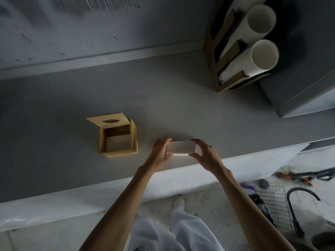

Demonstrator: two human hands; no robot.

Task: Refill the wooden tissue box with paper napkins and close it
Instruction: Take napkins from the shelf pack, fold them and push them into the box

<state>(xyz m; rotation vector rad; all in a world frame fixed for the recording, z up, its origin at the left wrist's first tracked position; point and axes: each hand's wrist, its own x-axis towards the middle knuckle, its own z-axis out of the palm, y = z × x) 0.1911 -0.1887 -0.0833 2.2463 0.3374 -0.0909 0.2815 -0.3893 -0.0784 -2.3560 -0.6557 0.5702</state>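
1. Both hands, the left hand (160, 151) and right hand (205, 153), clasp one stack of paper napkins (181, 148) by its two short ends, near the counter (181, 109) edge.
2. Light, soft and loose-leaved, the stack will likely splay unless squeezed at both ends.
3. One wooden tissue box (117, 140) stands apart to the left, empty, its one lid (108, 121) open.
4. Two cup stacks (253, 58) lean at far right.

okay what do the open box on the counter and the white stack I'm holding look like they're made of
The square tan open-topped box looks like light wood or bamboo, matte, with faint grain showing on its slid-back slotted lid. The white stack, between the left hand and right hand, looks like soft folded paper napkins: thin layered edges, no gloss.
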